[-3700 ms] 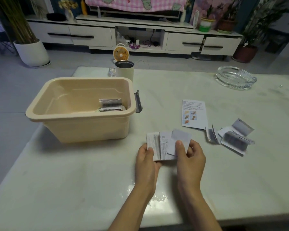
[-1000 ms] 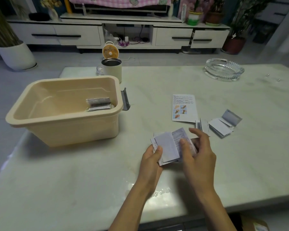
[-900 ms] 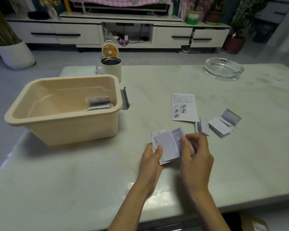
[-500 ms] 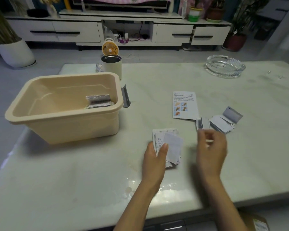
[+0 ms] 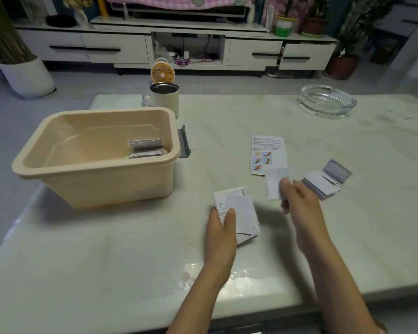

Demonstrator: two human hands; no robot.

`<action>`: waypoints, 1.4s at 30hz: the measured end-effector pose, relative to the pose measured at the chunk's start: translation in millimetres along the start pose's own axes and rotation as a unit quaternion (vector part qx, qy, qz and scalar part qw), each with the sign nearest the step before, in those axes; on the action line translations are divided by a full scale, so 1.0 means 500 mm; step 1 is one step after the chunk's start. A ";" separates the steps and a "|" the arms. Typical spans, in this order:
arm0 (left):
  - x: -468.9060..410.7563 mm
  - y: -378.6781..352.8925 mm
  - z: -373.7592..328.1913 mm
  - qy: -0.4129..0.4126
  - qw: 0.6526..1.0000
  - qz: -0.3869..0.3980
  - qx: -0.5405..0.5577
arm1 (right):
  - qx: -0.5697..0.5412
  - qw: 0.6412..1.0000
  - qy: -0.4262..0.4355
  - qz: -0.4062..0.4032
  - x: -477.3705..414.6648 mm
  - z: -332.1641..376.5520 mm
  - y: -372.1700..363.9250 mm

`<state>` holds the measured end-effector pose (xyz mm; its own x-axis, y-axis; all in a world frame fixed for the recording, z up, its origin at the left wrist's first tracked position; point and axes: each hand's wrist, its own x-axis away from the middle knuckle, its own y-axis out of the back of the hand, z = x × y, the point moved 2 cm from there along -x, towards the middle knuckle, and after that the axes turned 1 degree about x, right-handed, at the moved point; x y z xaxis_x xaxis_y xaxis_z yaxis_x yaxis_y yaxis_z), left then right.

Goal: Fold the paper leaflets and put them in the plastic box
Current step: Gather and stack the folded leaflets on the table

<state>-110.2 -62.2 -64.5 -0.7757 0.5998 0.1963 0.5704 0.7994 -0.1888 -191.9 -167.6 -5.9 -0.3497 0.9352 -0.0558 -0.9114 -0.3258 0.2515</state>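
The right hand point(image 5: 301, 206) has let go of the folded white paper leaflet point(image 5: 241, 210) and gone right to lift a small, narrow white folded leaflet point(image 5: 274, 185), which it now pinches between thumb and fingers, a little blurred, just above the pale, glossy stone-like surface point(image 5: 106, 249). The left hand point(image 5: 222, 231) alone keeps the first leaflet, thumb pressed on top and fingers curled beneath; its layers splay slightly at the near edge. The step in hand looks like gathering folded pieces before they go in the box, so it would pay to square the loose edges and pinch hard along the crease, since thin paper springs open. The beige, round-cornered plastic box point(image 5: 94, 168) stands to the left, smooth and deep, with folded leaflets point(image 5: 145, 148) already lying against its right wall. A flat printed sheet with small colour pictures point(image 5: 268, 150) lies farther off, still unfolded, and a thick, half-open concertina leaflet point(image 5: 323, 182) sits to its right.
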 end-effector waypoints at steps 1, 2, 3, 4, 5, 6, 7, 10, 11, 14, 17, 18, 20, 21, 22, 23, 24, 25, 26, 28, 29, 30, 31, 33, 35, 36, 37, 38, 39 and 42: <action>0.001 -0.001 -0.001 -0.002 1.000 -0.001 -0.001 | -0.011 1.000 0.015 0.025 0.032 0.000 -0.012; 0.000 -0.001 0.000 0.001 1.000 0.001 0.003 | -0.008 0.999 0.029 0.039 0.056 -0.009 -0.025; 0.000 -0.001 0.000 0.012 1.000 0.007 0.012 | 0.002 0.999 0.037 0.038 0.076 -0.022 -0.039; 0.002 -0.002 -0.001 0.026 0.999 0.017 0.031 | 0.016 0.999 0.040 0.024 0.090 -0.037 -0.052; 0.005 -0.003 -0.003 0.040 0.997 0.029 0.053 | 0.035 0.998 0.047 0.002 0.099 -0.051 -0.063; 0.008 -0.003 -0.004 0.046 0.996 0.040 0.068 | 0.051 0.997 0.058 -0.020 0.106 -0.061 -0.072; 0.011 -0.004 -0.006 0.040 0.996 0.047 0.065 | 0.056 0.996 0.066 -0.035 0.111 -0.064 -0.078; 0.019 -0.005 -0.017 -0.002 0.998 0.062 0.031 | 0.070 0.993 0.090 -0.040 0.121 -0.067 -0.090; 0.019 -0.005 -0.019 -0.012 0.998 0.064 0.026 | 0.074 0.992 0.091 -0.035 0.121 -0.069 -0.091; 0.021 -0.002 -0.020 -0.037 0.998 0.051 0.007 | 0.032 0.998 0.037 0.039 0.115 -0.062 -0.093; 0.022 0.006 -0.027 -0.072 0.996 0.039 -0.019 | 0.013 0.994 0.037 0.106 0.110 -0.060 -0.083; 0.021 0.010 -0.033 -0.087 0.995 0.043 -0.028 | 0.016 0.991 0.060 0.118 0.109 -0.059 -0.081; 0.014 0.016 -0.044 -0.114 0.990 0.062 -0.055 | 0.042 0.987 0.092 0.126 0.106 -0.061 -0.074; 0.011 0.017 -0.047 -0.123 0.987 0.076 -0.077 | 0.071 0.985 0.106 0.119 0.101 -0.073 -0.068; 0.010 0.017 -0.048 -0.130 0.982 0.090 -0.101 | 0.117 0.979 0.122 0.117 0.095 -0.084 -0.064; 0.009 0.014 -0.044 -0.135 0.977 0.102 -0.127 | 0.181 0.966 0.138 0.119 0.091 -0.094 -0.062; 0.009 0.013 -0.040 -0.140 0.973 0.106 -0.151 | 0.246 0.949 0.156 0.123 0.091 -0.101 -0.065; 0.008 0.013 -0.033 -0.146 0.969 0.103 -0.172 | 0.289 0.931 0.172 0.140 0.095 -0.104 -0.068; 0.007 0.012 -0.028 -0.152 0.966 0.096 -0.187 | 0.296 0.923 0.182 0.164 0.097 -0.103 -0.067; 0.003 0.017 -0.024 -0.152 0.968 0.068 -0.185 | 0.234 0.932 0.196 0.195 0.091 -0.088 -0.043; 0.002 0.021 -0.024 -0.148 0.972 0.057 -0.175 | 0.189 0.948 0.193 0.165 0.074 -0.081 -0.015; 0.002 0.021 -0.025 -0.142 0.974 0.055 -0.166 | 0.151 0.969 0.178 0.083 0.043 -0.078 0.024; 0.003 0.021 -0.026 -0.136 0.976 0.056 -0.161 | 0.130 0.979 0.155 -0.023 0.000 -0.076 0.071; 0.005 0.017 -0.028 -0.130 0.976 0.058 -0.164 | 0.119 0.975 0.079 -0.168 -0.091 -0.081 0.159; 0.006 0.016 -0.029 -0.131 0.976 0.054 -0.167 | 0.145 0.978 -0.006 -0.147 -0.167 -0.095 0.202; 0.007 0.015 -0.030 -0.132 0.975 0.053 -0.168 | 0.170 0.978 -0.039 -0.117 -0.196 -0.110 0.211; 0.008 0.016 -0.030 -0.133 0.975 0.052 -0.171 | 0.197 0.974 -0.058 -0.095 -0.216 -0.126 0.212; 0.008 0.017 -0.029 -0.133 0.974 0.052 -0.174 | 0.226 0.968 -0.062 -0.089 -0.228 -0.137 0.210; 0.008 0.017 -0.029 -0.130 0.975 0.052 -0.172 | 0.251 0.962 -0.052 -0.099 -0.235 -0.143 0.209; 0.009 0.017 -0.029 -0.125 0.978 0.049 -0.162 | 0.207 0.961 -0.029 -0.182 -0.236 -0.143 0.207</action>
<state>-104.9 -51.9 -51.2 -0.7319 0.6791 -0.0565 0.6692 0.7319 0.1284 -260.4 -321.3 -42.4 0.0001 0.9867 -0.1628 -0.8031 0.0971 0.5879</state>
